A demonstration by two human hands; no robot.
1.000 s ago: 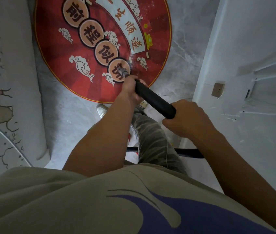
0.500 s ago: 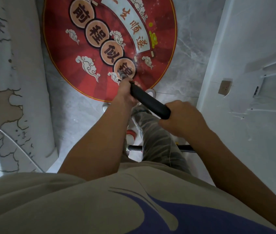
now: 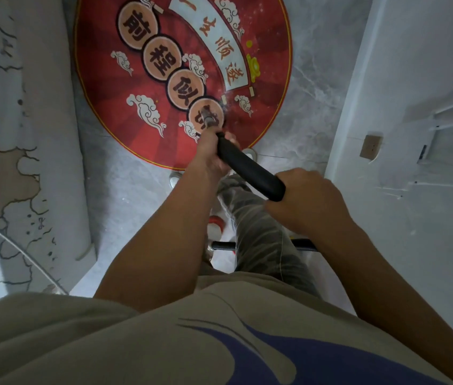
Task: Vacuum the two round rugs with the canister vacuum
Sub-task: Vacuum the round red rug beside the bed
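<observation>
A round red rug (image 3: 108,87) with white clouds and round character badges lies on the grey floor ahead of me. The vacuum's black wand (image 3: 250,170) points down at it, and its metal tip (image 3: 208,118) meets the rug on the nearest badge. My left hand (image 3: 211,157) grips the wand's lower end. My right hand (image 3: 307,202) grips its upper end. A stretch of black hose (image 3: 222,245) runs across behind my legs. The canister itself is out of view.
A white wall (image 3: 414,79) with a brown patch (image 3: 370,147) stands close on the right. A crackle-patterned panel (image 3: 25,134) stands on the left. Grey marble floor (image 3: 125,195) shows around the rug, and my shoes (image 3: 175,179) sit at its near edge.
The rug and walls have shifted right in the view and appear slightly nearer. Both hands keep their hold on the wand, whose tip stays on the nearest badge.
</observation>
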